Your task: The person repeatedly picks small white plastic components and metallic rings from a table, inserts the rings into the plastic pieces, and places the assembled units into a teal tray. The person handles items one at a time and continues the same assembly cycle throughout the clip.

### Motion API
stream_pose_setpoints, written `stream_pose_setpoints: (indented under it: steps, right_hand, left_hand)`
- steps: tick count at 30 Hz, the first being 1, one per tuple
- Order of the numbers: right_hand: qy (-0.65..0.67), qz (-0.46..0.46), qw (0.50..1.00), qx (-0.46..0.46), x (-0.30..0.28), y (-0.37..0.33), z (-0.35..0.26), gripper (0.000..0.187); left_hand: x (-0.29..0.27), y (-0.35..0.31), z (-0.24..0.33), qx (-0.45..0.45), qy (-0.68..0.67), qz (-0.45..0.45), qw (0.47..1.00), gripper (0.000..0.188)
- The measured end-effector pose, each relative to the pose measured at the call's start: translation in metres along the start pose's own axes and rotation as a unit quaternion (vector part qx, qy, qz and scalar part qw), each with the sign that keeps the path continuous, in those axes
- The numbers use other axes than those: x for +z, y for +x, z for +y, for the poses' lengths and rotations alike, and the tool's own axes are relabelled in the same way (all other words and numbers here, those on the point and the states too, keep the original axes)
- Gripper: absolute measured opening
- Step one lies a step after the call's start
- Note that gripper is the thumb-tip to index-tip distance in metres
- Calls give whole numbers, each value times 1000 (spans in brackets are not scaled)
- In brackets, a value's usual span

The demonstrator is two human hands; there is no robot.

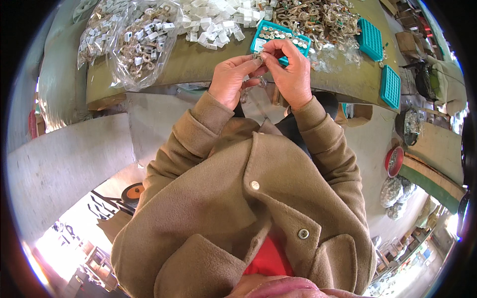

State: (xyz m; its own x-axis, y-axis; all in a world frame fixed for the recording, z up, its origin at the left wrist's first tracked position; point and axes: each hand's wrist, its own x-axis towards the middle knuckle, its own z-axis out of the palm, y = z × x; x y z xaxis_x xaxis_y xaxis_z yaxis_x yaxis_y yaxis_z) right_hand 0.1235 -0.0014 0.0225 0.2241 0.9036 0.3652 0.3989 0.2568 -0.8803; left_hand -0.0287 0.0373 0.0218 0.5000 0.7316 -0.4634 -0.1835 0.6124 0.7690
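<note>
My left hand (233, 77) and my right hand (290, 72) meet just in front of the table's near edge. The fingertips of both are pinched together on a small part (258, 56), too small and too covered to name. Clear loops like cord (257, 83) hang below my left fingers. Right behind my hands lies a teal tray (306, 51) with small round silvery pieces (278, 35) in it.
Across the table (198, 62) lie a heap of small white plastic boxes (218, 22), coiled clear cords (318, 17) and a clear bag (144, 42) of corded white pieces. Two teal grid trays (370, 39) (390, 87) sit at the right edge. A red bowl (394, 161) stands lower right.
</note>
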Motion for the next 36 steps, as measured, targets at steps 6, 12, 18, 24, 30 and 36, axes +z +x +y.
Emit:
stream_pose_setpoints:
  steps: [6,12,18,24,30,36]
  right_hand:
    - [-161,15,969,-188,3,-4,3,16]
    - [-176,-26,963,-201,-3,-7,3,16]
    - [106,-34,990,89,-5,-6,2,23]
    - [310,-29,933,180,2,-17,0,25]
    - [43,-27,985,163,3,-23,0,28]
    - [273,-65,929,240,-7,-28,1,23]
  left_hand:
    - [-1,-8,-6,16,-5,1,1000,24]
    - [2,-10,-18,87,9,24,996,29]
    - [1,-13,-17,136,72,12,988,29]
    - [2,-16,-14,39,-1,5,999,24]
    - [1,-14,-21,-20,-47,-52,997,24]
    - [-15,-1,-32,-130,-202,-112,964,25]
